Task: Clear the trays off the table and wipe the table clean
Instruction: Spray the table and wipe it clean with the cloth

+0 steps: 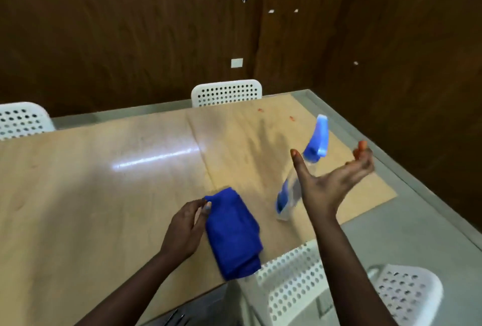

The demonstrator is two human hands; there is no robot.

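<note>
No trays in view on the desk (pixel 104 182); judged: wiping step in hand. Left hand (pixel 186 229) pinches the edge of the folded blue cloth (pixel 233 231) lying near the front edge. Spray bottle (pixel 300 169), blurred and tilted, sits beside the right hand (pixel 336 179), fingers spread, gripping nothing. 2 red spots (pixel 260 110) remain far side. Next: secure bottle, spray, wipe.

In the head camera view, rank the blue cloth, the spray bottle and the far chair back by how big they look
1. Blue cloth
2. Spray bottle, blurred
3. Far chair back, partly hidden by the table and farthest away, so truly bigger.
</note>
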